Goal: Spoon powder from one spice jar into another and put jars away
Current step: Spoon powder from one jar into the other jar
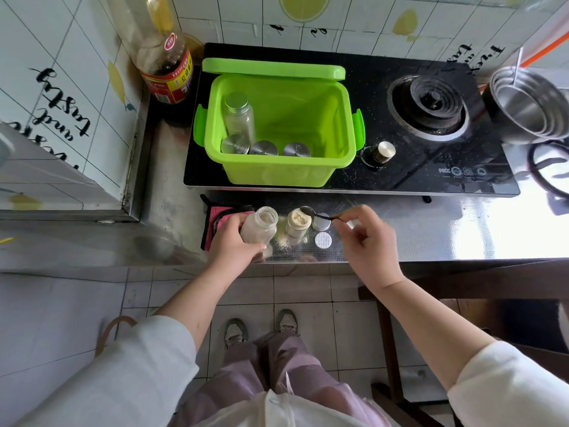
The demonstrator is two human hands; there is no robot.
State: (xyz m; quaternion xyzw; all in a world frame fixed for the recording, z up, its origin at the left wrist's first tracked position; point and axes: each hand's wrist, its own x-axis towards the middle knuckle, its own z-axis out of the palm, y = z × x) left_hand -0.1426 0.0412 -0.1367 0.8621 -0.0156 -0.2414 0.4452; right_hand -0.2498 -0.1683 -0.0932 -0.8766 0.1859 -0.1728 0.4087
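Steel table (431,235) before a stove (428,106) that carries an open green box (277,174) holding capped jars (238,114). Left hand (232,241): fingers curled round a tilted, uncapped jar (260,228) at the table's near edge. Right hand (368,241): fingers pinch the handle of a spoon (320,215), its bowl at the rim of a powder-filled jar (297,224) standing just beside the first. Two caps (323,240) lie to its right, and spilled powder (284,241) lies at its base.

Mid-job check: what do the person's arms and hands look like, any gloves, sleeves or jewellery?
The left hand and right hand are bare: no gloves, and no rings or watch that I can see. The left sleeve and right sleeve are white, loose cloth ending near the elbows, so the forearms are uncovered.
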